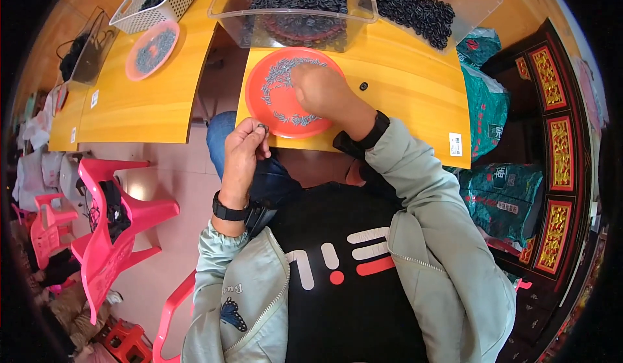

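Note:
My left hand (244, 146) is closed, thumb and fingers pinching a small dark ring-like part (263, 127) just off the near left rim of a round red plate (281, 98). Thin grey metal pins (283, 72), possibly screws, lie scattered over that plate. My right hand (324, 93) reaches over the plate's right side with its fingers curled down among the pins. Its fingertips are hidden, so whatever they grip cannot be made out. To the right of the plate, a single small black oval part (363, 86) lies on the yellow table (409, 103).
Behind the plate stand two clear plastic bins (227, 6) (477, 2) with many black oval parts. On the left table are a pink plate (134, 71) of grey pins and a white basket (126, 20). A pink chair (97, 239) stands left, green sacks (500, 200) right.

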### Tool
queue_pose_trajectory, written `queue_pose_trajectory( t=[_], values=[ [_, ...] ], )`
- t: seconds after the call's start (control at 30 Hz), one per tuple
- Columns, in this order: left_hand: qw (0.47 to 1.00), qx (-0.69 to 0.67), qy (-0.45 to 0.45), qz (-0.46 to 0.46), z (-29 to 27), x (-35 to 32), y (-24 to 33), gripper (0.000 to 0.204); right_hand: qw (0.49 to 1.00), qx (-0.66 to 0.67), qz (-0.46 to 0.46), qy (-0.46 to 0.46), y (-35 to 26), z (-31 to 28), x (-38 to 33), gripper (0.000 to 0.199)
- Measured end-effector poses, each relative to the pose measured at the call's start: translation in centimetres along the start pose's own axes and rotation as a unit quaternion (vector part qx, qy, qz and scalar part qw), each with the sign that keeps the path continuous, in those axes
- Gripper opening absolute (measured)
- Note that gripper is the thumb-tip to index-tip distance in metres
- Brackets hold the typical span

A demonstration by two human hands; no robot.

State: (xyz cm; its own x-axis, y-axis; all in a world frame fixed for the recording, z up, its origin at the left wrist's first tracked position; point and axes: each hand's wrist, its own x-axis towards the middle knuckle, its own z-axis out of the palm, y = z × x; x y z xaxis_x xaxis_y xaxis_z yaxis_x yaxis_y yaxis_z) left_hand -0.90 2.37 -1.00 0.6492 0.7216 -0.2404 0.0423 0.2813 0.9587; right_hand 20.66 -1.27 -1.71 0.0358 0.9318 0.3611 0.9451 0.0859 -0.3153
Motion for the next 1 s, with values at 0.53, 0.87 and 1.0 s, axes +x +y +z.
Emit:
queue_pose_trajectory(
  t=[0.53,0.87,1.0],
  values=[
    [1.0,0.004,-0.004,0.017,1.4,-1.0,0.9,0.014,0.715,0.649,0.246,-0.083,-3.2,-2.3,-2.6,0.015],
    [0.972,0.202,0.025,0.121,2.1,-1.5,1.3,0.014,0.838,0.525,0.13,-0.074,-5.0,-3.0,-2.9,0.014],
    [0.975,0.194,0.016,0.105,2.2,-1.7,1.6,0.016,0.824,0.542,0.136,-0.088,-5.2,-2.5,-3.0,0.015]
  ],
)
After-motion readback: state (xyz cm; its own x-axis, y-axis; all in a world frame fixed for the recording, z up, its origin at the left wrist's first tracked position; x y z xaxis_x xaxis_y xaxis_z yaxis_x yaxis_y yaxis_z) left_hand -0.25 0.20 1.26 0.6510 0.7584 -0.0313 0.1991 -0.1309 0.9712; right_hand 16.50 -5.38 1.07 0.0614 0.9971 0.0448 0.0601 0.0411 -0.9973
